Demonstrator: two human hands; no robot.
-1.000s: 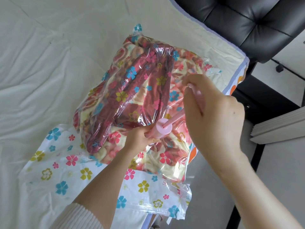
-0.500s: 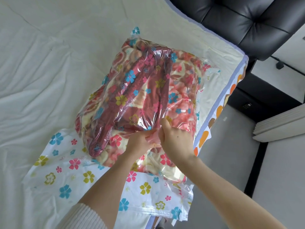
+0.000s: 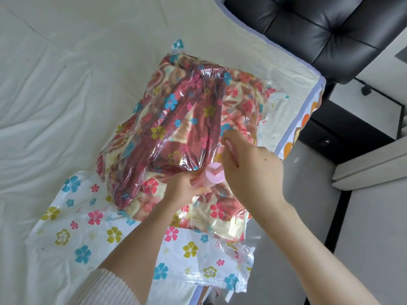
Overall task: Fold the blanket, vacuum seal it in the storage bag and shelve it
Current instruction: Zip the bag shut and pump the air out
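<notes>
A clear storage bag (image 3: 94, 234) printed with coloured flowers lies on the bed with a folded red and cream blanket (image 3: 176, 137) inside it. A pink hand pump (image 3: 212, 177) stands on the bag's near right part. My left hand (image 3: 187, 190) grips the pump's barrel at its base. My right hand (image 3: 248, 170) is closed around the pump's pink handle, raised above the barrel. The bag's valve is hidden under the pump and hands.
A white sheet (image 3: 55, 106) covers the bed, whose edge (image 3: 308, 102) runs along the right. A black padded chair (image 3: 319, 31) stands beyond the bed corner. Grey floor (image 3: 363, 238) and a dark cabinet (image 3: 343, 133) lie to the right.
The pump handle was pushed down half a second ago, with both hands together at the barrel. Now my right hand has pulled the handle back up. My left hand stayed on the barrel.
</notes>
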